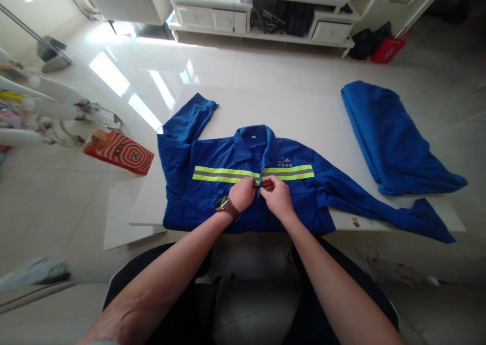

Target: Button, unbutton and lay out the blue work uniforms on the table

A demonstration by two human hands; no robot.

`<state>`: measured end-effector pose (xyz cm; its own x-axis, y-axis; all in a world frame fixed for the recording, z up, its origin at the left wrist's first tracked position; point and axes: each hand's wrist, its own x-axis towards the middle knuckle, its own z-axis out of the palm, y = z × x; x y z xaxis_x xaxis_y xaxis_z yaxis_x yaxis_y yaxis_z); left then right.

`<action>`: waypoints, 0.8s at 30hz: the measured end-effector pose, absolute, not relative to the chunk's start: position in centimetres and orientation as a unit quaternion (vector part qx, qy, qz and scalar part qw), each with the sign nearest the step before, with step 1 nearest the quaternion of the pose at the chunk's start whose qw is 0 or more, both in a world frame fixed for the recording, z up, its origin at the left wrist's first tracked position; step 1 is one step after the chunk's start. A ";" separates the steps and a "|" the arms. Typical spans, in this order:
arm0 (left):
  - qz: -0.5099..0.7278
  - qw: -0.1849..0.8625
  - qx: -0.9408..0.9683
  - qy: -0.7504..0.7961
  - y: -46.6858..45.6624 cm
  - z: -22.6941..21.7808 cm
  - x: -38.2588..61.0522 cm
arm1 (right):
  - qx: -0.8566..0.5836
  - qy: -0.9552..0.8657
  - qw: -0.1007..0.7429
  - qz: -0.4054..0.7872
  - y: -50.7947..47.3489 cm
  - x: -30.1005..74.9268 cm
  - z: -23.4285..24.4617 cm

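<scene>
A blue work jacket lies front up on the white table, its collar pointing away from me. A yellow-green and grey reflective stripe crosses its chest. My left hand, with a watch on the wrist, pinches the front opening just below the stripe. Close beside it, my right hand pinches the other edge of the same opening. Both hands are closed on the jacket's front edges, and the fingers hide whatever fastener is there. One sleeve is folded at the left; the other stretches out to the right.
A folded blue garment lies at the table's right. Beyond the left edge stands a red-striped paper bag near white bars. A white cabinet is across the tiled floor, with a red bag beside it.
</scene>
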<state>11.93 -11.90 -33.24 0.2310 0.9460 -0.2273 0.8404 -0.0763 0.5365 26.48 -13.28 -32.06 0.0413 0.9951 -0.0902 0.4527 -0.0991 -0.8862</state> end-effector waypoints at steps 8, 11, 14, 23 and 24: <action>0.112 0.281 0.716 0.629 -12.8 -30.6 11.7 | -0.628 -0.580 0.340 0.392 -13.3 26.7 -31.7; 0.151 0.313 0.703 0.621 -12.8 -30.6 11.6 | -0.622 -0.585 0.337 0.396 -13.4 26.7 -31.7; 0.184 0.345 0.682 0.618 -12.5 -30.9 11.4 | -0.620 -0.596 0.330 0.389 -13.5 26.6 -31.7; 0.238 0.402 0.627 0.623 -12.1 -31.0 11.0 | -0.600 -0.610 0.328 0.400 -13.5 26.3 -31.7; 0.246 0.407 0.620 0.624 -12.1 -31.1 11.0 | -0.597 -0.612 0.330 0.400 -13.5 26.2 -31.7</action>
<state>11.02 -12.06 -31.14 0.0993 0.9742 -0.2025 0.5741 0.1101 0.8113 26.24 -13.54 -31.72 -0.0682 0.9950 -0.0734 0.4672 -0.0332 -0.8835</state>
